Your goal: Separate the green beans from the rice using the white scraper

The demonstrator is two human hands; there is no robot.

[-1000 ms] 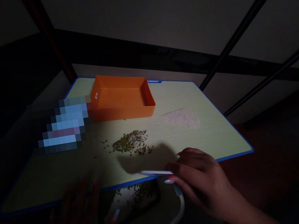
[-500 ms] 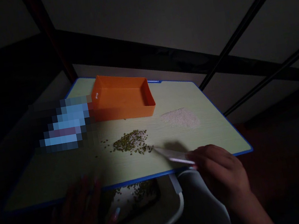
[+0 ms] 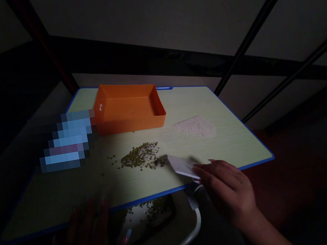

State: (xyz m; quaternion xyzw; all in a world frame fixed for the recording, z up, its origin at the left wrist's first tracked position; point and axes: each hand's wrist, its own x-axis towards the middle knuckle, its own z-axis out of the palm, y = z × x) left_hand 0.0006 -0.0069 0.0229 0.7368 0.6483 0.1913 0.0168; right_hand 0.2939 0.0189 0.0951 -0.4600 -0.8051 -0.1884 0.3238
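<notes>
Now — R hand [image 3: 229, 189] pinching wht card [image 3: 182, 166] | more surface showing vs prev — L hand [image 3: 85, 244] splayed

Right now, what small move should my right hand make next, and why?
Probably ease the white card left toward the green beans: your right hand holds it slanted by the pile's right side, where some beans lie scattered.

The right hand [image 3: 227, 189], lower right of centre, grips a flat white card [image 3: 181, 166], tilted, its edge beside green mung beans [image 3: 137, 156] below centre. Pale rice-like grains [image 3: 196, 128] lie right of centre. An orange tray [image 3: 132, 125], upper centre, stands on the surface [image 3: 232, 140]. The left hand [image 3: 81, 240], lower left, is shadowed, fingers extended.
</notes>
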